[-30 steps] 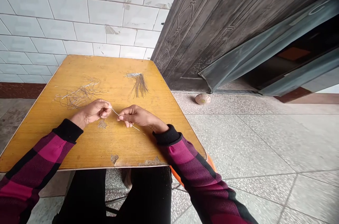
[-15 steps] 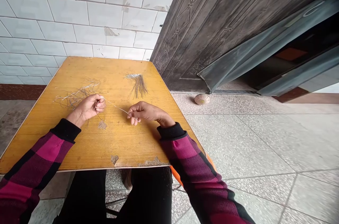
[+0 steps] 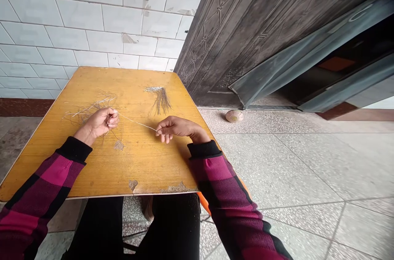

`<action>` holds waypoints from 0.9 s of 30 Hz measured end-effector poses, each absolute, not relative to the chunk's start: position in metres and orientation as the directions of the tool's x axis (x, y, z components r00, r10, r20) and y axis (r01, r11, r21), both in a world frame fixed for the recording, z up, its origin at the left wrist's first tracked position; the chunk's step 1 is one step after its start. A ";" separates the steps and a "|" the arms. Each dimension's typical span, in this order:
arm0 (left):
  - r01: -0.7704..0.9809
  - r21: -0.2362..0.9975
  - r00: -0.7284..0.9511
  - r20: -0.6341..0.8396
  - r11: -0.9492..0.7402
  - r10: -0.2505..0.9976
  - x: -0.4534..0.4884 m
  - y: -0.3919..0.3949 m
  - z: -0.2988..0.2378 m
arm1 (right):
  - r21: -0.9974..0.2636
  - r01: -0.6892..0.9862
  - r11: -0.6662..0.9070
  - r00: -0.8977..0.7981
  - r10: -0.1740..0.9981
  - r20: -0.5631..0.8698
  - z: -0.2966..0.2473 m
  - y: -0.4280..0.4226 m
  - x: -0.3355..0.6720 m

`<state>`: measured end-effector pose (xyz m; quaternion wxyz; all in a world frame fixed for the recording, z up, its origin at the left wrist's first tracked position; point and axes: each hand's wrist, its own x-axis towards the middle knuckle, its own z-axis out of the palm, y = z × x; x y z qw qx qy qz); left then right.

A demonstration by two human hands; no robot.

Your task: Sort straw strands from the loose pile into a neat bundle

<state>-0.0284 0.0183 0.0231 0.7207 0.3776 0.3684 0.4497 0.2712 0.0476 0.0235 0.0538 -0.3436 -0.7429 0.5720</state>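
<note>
A thin pale wire (image 3: 137,123) stretches between my two hands above the wooden table. One end is pinched in the closed fingers of my left hand (image 3: 100,122), and a darker strand hangs below that hand. My right hand (image 3: 177,126) pinches the wire's other end between thumb and fingertips. Just behind my left hand lies a loose tangle of thin wires (image 3: 89,107), partly hidden by it. Farther back to the right, a neater bundle of wires (image 3: 160,98) lies bent at an angle, pale at one end and dark at the other.
The yellow wooden table (image 3: 104,169) has chipped patches near its front edge. Behind it rises a white tiled wall (image 3: 92,18). To the right are a dark carved door (image 3: 215,55), a ball (image 3: 234,116) on the floor and an orange seat edge (image 3: 203,202).
My right hand has moved to the right along the wire, and a longer stretch now shows between my hands. The left hand has shifted slightly left.
</note>
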 end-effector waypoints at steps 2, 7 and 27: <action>-0.369 0.880 0.307 -0.187 0.298 0.933 -0.028 0.018 0.023 | -0.887 0.450 0.105 -0.751 0.582 -0.313 0.025 0.047 0.271; -0.359 0.888 0.298 -0.184 0.289 0.937 -0.030 0.019 0.024 | -0.874 0.476 0.103 -0.744 0.576 -0.337 0.027 0.046 0.271; 0.178 0.983 0.533 -0.130 0.039 0.836 0.018 -0.007 0.005 | -0.994 0.103 -0.040 -0.665 0.740 -0.099 0.008 0.013 0.210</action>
